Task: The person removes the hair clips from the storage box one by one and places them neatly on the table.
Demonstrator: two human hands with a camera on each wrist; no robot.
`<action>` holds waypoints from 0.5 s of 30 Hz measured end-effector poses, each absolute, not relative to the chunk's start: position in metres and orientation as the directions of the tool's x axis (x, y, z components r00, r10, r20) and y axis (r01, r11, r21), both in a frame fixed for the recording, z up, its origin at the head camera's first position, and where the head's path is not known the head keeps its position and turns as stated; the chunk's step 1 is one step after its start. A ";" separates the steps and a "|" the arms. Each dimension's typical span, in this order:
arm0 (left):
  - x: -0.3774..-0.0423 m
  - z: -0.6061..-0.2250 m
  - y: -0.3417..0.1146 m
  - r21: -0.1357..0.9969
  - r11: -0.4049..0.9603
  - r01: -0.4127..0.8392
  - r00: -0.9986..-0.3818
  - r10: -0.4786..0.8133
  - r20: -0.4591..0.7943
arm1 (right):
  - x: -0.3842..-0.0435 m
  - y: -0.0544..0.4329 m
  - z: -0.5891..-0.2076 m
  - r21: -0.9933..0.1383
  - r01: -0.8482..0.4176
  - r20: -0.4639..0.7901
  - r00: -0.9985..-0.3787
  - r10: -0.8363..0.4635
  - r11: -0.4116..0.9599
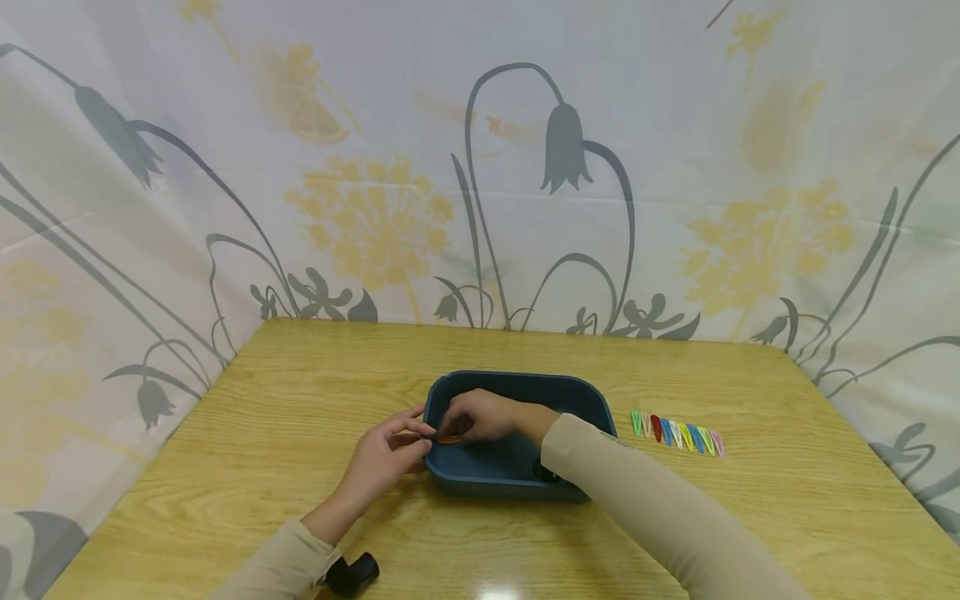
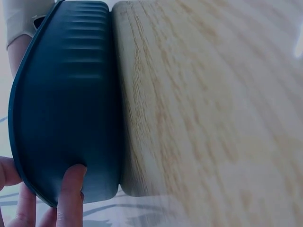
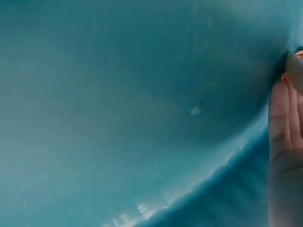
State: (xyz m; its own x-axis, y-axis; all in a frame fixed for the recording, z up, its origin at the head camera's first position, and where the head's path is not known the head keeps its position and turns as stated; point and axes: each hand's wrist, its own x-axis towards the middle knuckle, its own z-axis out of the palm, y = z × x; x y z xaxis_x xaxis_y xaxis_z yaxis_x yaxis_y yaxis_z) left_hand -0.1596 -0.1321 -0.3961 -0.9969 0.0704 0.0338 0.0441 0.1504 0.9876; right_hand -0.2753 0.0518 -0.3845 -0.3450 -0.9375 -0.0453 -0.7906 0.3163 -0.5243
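Observation:
A dark blue rectangular plastic basin (image 1: 517, 493) with rounded corners stands on the wooden table. My left hand (image 1: 382, 454) grips its left end, fingers at the rim and thumb against the outer wall; the left wrist view shows fingertips (image 2: 73, 187) on that wall. Inside the basin, toward its left end, my right hand (image 1: 480, 415) pinches an orange hair clip (image 1: 448, 439). Only a bit of the orange clip (image 3: 299, 54) shows between the fingers at the right edge of the right wrist view. My right forearm and sleeve cover part of the basin.
Right of the basin, several snap hair clips (image 1: 678, 434) in various colours lie in a row on the table (image 1: 300, 392). A flower-patterned cloth (image 1: 480, 208) hangs behind and beside the table. A black device (image 1: 352, 575) is at the left wrist.

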 end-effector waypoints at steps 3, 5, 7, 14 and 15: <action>-0.160 -0.396 -0.132 0.987 0.153 0.045 -0.997 0.070 0.035 | -0.275 0.051 -0.383 -0.470 -0.820 -0.051 -0.345 -0.937 0.327; -0.160 -0.396 -0.132 0.987 0.153 0.046 -0.997 0.071 0.036 | -0.274 0.052 -0.382 -0.452 -0.824 -0.056 -0.356 -0.933 0.342; -0.160 -0.396 -0.131 0.987 0.152 0.049 -0.997 0.070 0.038 | -0.275 0.054 -0.383 -0.441 -0.821 -0.060 -0.375 -0.925 0.362; -0.159 -0.395 -0.130 0.989 0.140 0.047 -0.997 0.060 0.039 | -0.277 0.064 -0.382 -0.454 -0.786 -0.057 -0.445 -0.894 0.420; -0.159 -0.395 -0.130 0.989 0.140 0.049 -0.997 0.060 0.041 | -0.277 0.066 -0.381 -0.457 -0.783 -0.050 -0.451 -0.891 0.421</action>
State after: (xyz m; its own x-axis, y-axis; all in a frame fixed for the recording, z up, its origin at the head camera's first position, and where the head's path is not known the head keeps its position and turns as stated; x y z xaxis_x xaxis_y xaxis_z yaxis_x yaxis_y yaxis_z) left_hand -0.1589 -0.1298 -0.3948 -0.9974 0.0596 0.0407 0.0487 0.1402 0.9889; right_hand -0.2770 0.0663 -0.3815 -0.4506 -0.8913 -0.0495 -0.7833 0.4214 -0.4570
